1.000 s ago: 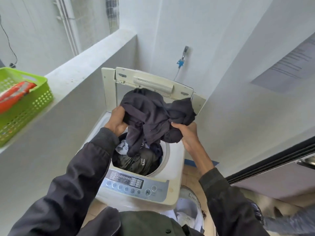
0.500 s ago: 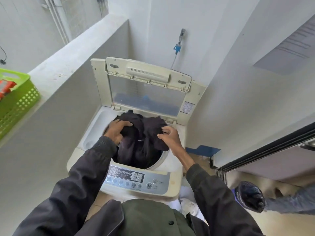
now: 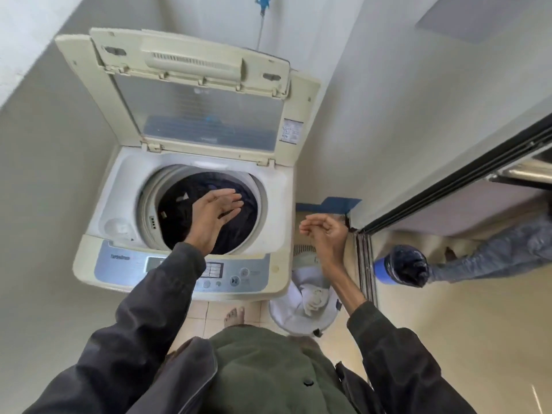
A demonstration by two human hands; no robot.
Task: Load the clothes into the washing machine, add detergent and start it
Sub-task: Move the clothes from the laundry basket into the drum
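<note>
Dark soft clothes (image 3: pixel 176 219) lie bunched inside the cream top-loading washing machine (image 3: pixel 279 204), limp and light we judge, best gathered in fistfuls; our left hand (image 3: pixel 213 215) hovers above, fingers (image 3: pixel 231 201) straight and apart, our right hand (image 3: pixel 327 231) loosely curled, empty.

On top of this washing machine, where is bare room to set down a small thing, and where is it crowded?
Bare: the white deck of the washing machine right of the drum, and the strip between the drum and the open lid. Crowded: the drum itself, filled with dark clothes, the left hand above it.
</note>
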